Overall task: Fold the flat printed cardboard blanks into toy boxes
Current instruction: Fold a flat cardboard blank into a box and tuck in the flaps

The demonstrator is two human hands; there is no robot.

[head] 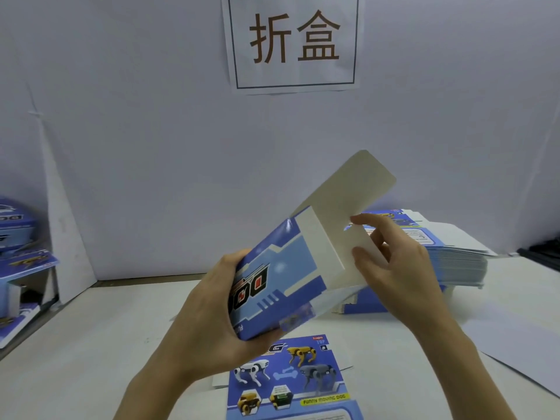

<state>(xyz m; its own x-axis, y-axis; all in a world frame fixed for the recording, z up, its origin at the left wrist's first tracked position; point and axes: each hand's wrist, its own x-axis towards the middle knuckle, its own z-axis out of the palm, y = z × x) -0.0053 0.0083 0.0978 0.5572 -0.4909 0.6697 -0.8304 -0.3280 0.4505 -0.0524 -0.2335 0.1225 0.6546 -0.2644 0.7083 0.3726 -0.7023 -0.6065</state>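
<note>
I hold a blue printed toy box [281,283] tilted in the air above the white table [91,359]. My left hand [209,310] grips its lower left end, thumb on the underside. The box's long grey-white flap [354,201] sticks up to the right. My right hand [394,265] has its fingers on that flap, thumb pressed near the fold. A flat blank [291,380] printed with robot dogs lies on the table below the box. At the right rests a stack of flat blanks [454,262].
Folded blue boxes [18,237] are piled at the far left beside a white partition. A white wall with a paper sign [294,40] stands behind the table. A white sheet [521,356] lies at the right edge.
</note>
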